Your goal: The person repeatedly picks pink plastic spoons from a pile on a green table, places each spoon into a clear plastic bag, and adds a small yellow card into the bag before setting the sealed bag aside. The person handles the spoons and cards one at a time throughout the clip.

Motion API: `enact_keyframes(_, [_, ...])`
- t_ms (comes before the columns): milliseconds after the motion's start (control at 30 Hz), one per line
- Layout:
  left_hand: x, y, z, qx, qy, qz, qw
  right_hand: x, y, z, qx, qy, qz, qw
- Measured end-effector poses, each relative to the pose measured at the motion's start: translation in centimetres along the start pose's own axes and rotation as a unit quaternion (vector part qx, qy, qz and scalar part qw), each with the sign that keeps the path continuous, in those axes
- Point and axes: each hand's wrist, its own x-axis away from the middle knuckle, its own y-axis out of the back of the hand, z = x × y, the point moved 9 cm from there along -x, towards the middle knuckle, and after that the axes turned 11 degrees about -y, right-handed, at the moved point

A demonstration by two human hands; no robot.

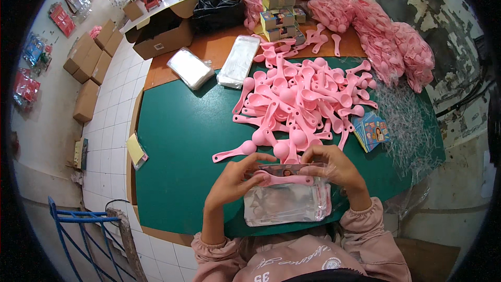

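While your left hand (235, 177) pinches the left end of a small clear bag (289, 173), your right hand (334, 167) pinches its right end — both grips pressed together on the plastic, thumbs on the near side. You hold the bag just above the green surface (177, 141), close to your chest, and a pink spoon (287, 180) lies lengthwise inside it together with a small printed card (286, 170). Directly under your hands a stack of empty clear bags (287, 203) lies flat on the surface near its front edge.

Just beyond your fingers a heap of loose pink spoons (302, 99) spreads across the middle of the surface, with one spoon (235, 151) lying apart at the left. A small pile of printed cards (371, 131) sits to the right of the heap. Farther back, two wrapped packs of clear bags (216, 65) lie where the green gives way to brown wood. Big sacks of pink spoons (386, 36) sit at the far right — next to stacked small boxes (279, 10). An open cardboard box (162, 34) stands at the far left corner.
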Motion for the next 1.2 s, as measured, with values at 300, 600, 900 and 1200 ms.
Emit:
enact_keyframes(300, [2.9, -1.0, -0.2, -0.006, 0.052, -0.26, 0.964, 4.1, 1.8, 4.3, 0.269, 0.185, -0.264, 0.908])
enact_keyframes(600, [2.2, -5.8, 1.9, 0.364, 0.122, -0.235, 0.893, 5.4, -5.7, 4.0, 0.428, 0.253, -0.227, 0.837])
enact_keyframes(900, [-0.5, -6.5, 2.1, 0.548, 0.06, -0.173, 0.816, 5.4, -5.1, 5.1, 0.434, 0.274, -0.311, 0.8])
enact_keyframes(1200, [2.5, -7.1, 4.8, 0.379, 0.164, -0.189, 0.891, 1.7, -3.5, 1.4, 0.382, 0.205, -0.141, 0.89])
